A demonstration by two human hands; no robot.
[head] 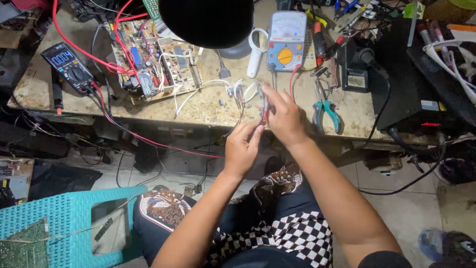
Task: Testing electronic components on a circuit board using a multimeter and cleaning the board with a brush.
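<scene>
My left hand (242, 149) and my right hand (283, 118) meet just in front of the workbench edge. Together they pinch a thin red probe lead (264, 117) and a small part between the fingertips; the part itself is too small to make out. White wires (208, 85) run from there back to a brown circuit board (156, 59) lying on the bench. A blue analogue multimeter (286, 40) stands directly behind my hands, its leads hanging down toward them.
A black digital multimeter (67, 62) with red leads lies at the left. Teal-handled pliers (326, 111) rest right of my hands, a soldering station (358, 69) behind them. A dark lamp shade (206, 22) hangs overhead. A teal plastic stool (64, 218) stands lower left.
</scene>
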